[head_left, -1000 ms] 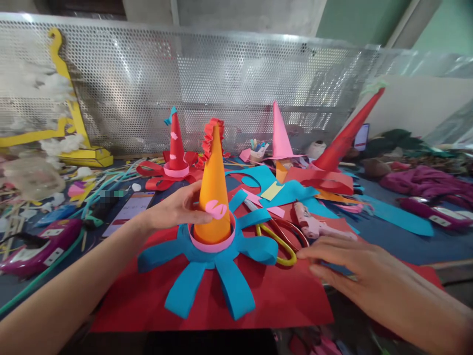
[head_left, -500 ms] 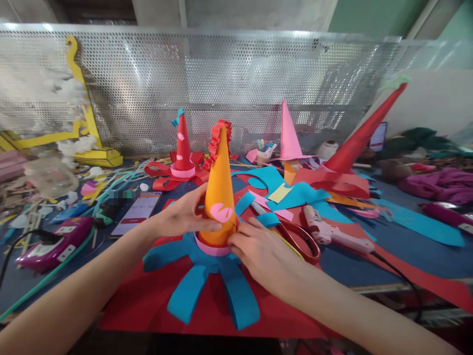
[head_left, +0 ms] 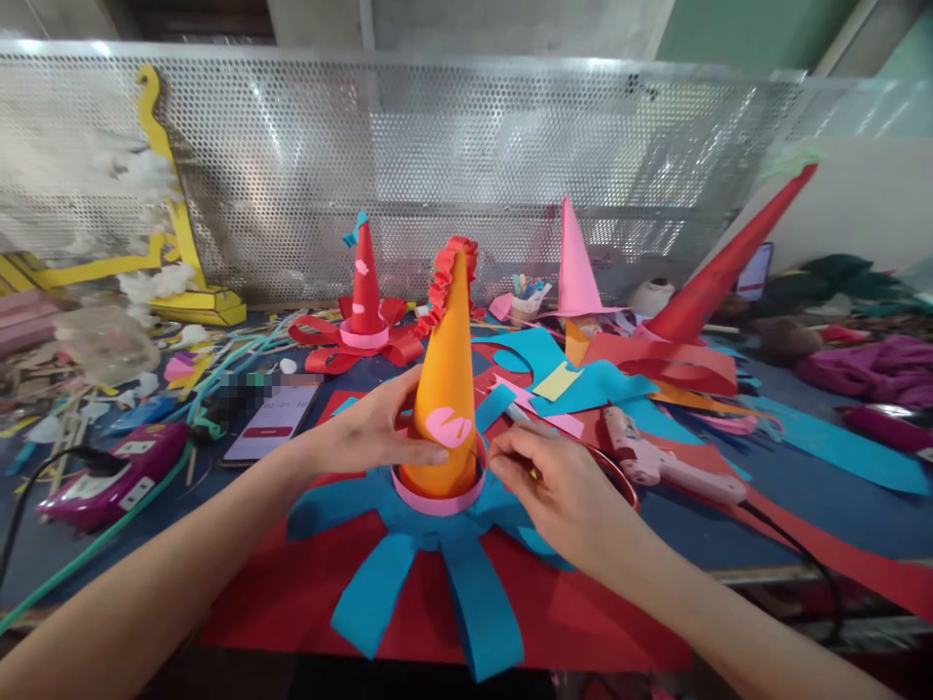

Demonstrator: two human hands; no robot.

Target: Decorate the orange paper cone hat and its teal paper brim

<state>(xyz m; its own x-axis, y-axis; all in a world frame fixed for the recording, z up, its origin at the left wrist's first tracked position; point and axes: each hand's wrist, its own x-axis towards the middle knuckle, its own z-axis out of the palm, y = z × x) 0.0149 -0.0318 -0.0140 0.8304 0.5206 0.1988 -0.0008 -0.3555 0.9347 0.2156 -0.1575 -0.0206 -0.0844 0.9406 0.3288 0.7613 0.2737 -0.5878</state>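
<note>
An orange paper cone hat (head_left: 446, 389) with a pink band and a blue petal brim (head_left: 437, 554) stands on a red sheet (head_left: 583, 622). My left hand (head_left: 371, 433) grips the cone's lower left side, thumb pressed to its front below a pink shape (head_left: 450, 426). At the cone's right base my right hand (head_left: 558, 486) is closed in a pinch against the pink band, and I cannot make out anything in its fingers. Scissors (head_left: 619, 472) with red handles lie half hidden behind my right hand.
A pink glue gun (head_left: 656, 457) with a black cord lies right of the scissors. A phone (head_left: 273, 423) and a purple glue gun (head_left: 109, 476) sit at left. Red (head_left: 364, 292), pink (head_left: 575, 262) and long red (head_left: 729, 262) cone hats stand before a perforated metal panel (head_left: 466, 175). Paper scraps lie about.
My right hand came from the table near the scissors to the cone's right base and closed in a pinch. My left hand kept its hold on the cone.
</note>
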